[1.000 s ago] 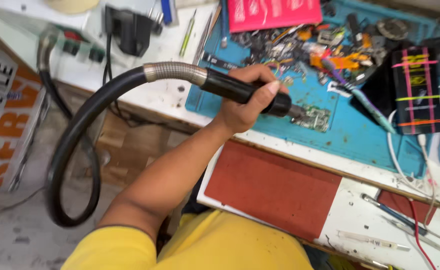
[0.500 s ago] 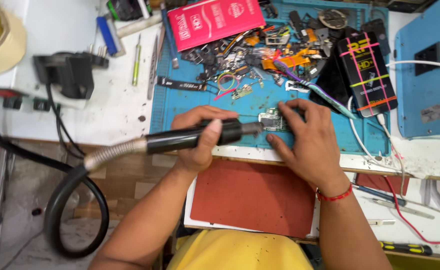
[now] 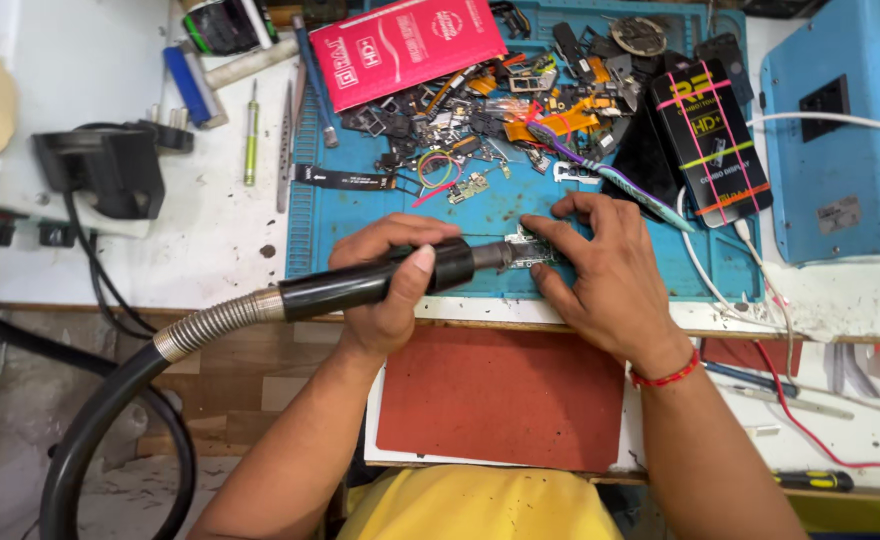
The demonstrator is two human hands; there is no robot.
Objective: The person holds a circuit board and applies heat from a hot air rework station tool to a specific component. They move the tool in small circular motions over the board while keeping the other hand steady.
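Observation:
My left hand (image 3: 392, 285) grips the black handle of a hot-air wand (image 3: 360, 285) whose metal-ribbed hose (image 3: 215, 322) runs off to the lower left. The wand's nozzle points right at a small circuit board (image 3: 530, 247) lying near the front edge of the blue work mat (image 3: 480, 205). My right hand (image 3: 590, 270) rests on the mat with its fingers pressing the board from the right and front. A red thread band circles the right wrist.
Loose phone parts, flex cables and a toothbrush (image 3: 600, 175) litter the mat's far side. A pink packet (image 3: 415, 45) and a black packet (image 3: 710, 125) lie there too. A blue machine (image 3: 840, 130) stands at right, a black stand (image 3: 110, 165) at left, a red pad (image 3: 500, 395) below the bench.
The view has swung right and steadied over the mat. My right hand came in and settled on the board, and the wand's nozzle moved up to it.

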